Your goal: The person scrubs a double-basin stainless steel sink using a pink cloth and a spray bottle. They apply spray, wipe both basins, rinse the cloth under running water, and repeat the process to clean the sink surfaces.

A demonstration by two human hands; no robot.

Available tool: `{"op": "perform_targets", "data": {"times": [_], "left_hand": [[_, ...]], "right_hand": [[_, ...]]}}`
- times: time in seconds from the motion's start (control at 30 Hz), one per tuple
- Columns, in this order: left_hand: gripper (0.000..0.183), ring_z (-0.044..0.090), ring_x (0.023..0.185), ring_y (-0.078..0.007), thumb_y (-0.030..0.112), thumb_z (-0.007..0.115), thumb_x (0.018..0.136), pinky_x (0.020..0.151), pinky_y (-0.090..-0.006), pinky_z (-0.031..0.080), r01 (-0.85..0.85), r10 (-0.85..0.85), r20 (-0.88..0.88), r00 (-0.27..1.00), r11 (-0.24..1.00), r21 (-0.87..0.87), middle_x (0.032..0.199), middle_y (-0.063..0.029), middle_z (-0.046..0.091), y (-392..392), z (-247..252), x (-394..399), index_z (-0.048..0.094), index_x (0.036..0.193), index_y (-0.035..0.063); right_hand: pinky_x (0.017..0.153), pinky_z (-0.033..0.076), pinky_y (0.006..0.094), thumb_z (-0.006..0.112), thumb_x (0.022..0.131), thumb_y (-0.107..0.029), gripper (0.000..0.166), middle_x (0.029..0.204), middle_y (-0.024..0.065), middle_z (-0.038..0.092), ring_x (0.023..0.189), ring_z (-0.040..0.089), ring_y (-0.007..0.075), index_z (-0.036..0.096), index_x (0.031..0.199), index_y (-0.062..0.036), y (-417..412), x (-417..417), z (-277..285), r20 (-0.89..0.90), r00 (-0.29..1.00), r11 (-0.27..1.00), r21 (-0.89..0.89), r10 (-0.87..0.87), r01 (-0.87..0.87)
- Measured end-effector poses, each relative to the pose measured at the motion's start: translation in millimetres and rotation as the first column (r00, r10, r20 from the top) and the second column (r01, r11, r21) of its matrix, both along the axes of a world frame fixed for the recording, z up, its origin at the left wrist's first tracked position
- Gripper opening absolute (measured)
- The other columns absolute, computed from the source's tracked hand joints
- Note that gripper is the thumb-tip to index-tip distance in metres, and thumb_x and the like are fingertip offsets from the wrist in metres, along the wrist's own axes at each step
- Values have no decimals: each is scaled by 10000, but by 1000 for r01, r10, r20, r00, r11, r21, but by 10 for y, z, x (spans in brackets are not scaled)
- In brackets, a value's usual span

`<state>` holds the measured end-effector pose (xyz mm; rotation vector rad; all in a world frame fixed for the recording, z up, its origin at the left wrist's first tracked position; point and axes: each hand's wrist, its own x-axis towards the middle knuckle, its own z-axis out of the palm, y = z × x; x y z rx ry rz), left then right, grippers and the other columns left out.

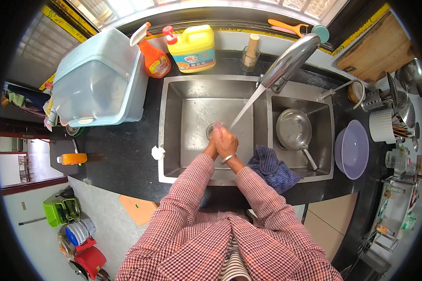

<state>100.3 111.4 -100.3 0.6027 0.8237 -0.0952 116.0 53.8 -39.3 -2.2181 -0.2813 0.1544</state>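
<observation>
Over the left basin of the steel sink (216, 105), my hands are pressed together. My right hand (228, 140), with a silver bangle (228, 158) at its wrist, lies over and around my left hand (212, 147). Most of the left fingers are hidden, and whether anything small is between the palms I cannot tell. From the chrome faucet (291, 59) a stream of water (248, 107) runs down just beyond the right knuckles. Below the fingertips, the drain (209, 130) is partly covered. A blue striped cloth (272, 168) hangs over the sink's front edge, right of my right wrist.
A steel pan (294, 128) sits in the smaller basin, with a purple plastic basin (352, 150) to its right. Behind the sink stand an orange spray bottle (156, 61), a yellow detergent jug (193, 49) and a glass (250, 58). A lidded plastic box (98, 80) occupies the left counter.
</observation>
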Motion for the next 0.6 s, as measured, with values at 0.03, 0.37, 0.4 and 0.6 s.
{"op": "perform_targets", "data": {"times": [0.03, 0.37, 0.4, 0.6], "left_hand": [[269, 583, 721, -193, 293, 443, 907, 605, -342, 485, -9, 8, -7, 1000, 996, -91, 858, -73, 594, -71, 65, 8, 565, 951, 57], [262, 551, 609, -165, 319, 449, 898, 501, -291, 470, 160, -145, 274, 951, 987, -32, 768, -46, 577, -86, -248, 96, 542, 850, 79], [251, 587, 665, -179, 286, 461, 900, 527, -306, 494, 187, -176, 84, 981, 972, -144, 840, -65, 605, -200, 5, 125, 558, 912, 54], [412, 604, 750, -166, 394, 489, 876, 630, -297, 511, 507, -502, 163, 849, 862, 13, 919, -87, 605, 262, 574, 118, 557, 1026, 16]], "right_hand": [[563, 467, 426, 596, 780, -271, 248, 673, 195, 600, 644, 610, 344, 600, 758, -24, -4, 26, 13, 20, 1000, 996, -93, -13, 14], [508, 447, 471, 507, 815, -255, 285, 608, 215, 566, 561, 572, 400, 559, 661, -21, -133, 190, -202, 275, 961, 998, -60, 39, -23], [527, 449, 475, 500, 817, -284, 273, 644, 203, 581, 583, 578, 389, 584, 678, -64, -279, 376, -332, 198, 980, 983, -184, 13, 24], [550, 440, 408, 502, 850, -267, 316, 638, 177, 599, 607, 596, 316, 579, 704, 3, -576, 765, -551, 220, 926, 949, -14, -306, 316]]}}
